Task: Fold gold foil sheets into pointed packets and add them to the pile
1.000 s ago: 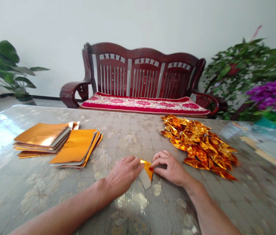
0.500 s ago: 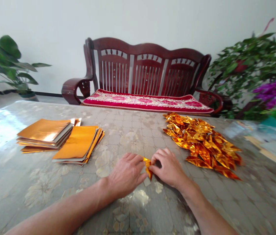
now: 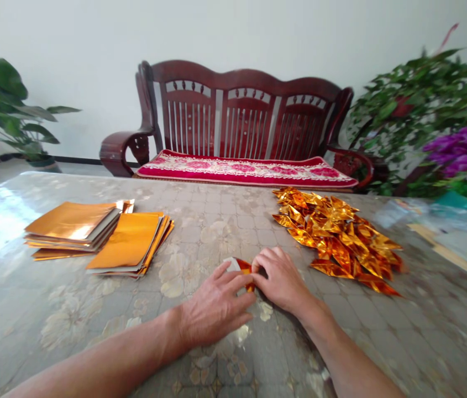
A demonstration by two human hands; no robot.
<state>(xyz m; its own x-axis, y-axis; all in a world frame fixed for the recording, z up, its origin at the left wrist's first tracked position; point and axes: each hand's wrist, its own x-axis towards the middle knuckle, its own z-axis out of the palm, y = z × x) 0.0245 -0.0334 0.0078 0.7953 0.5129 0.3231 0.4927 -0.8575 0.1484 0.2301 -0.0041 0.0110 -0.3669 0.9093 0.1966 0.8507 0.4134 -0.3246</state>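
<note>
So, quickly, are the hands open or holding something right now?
Left hand: open, spread at the folded foil paper.
Right hand: closed, pinching the folded foil paper.

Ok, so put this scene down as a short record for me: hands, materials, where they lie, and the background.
Left hand: fingers spread, at the foil sheet
Right hand: thumb and finger closed on the sheet's edge
Sheet: partly folded, orange foil and pale backing showing
Flat sheets: two stacks, left and right, both left of the hands
Folded foil pieces: heaped beyond the right hand, to its right
Surface: patterned table
Background: dark red wooden bench with a red-and-white cushion
</note>
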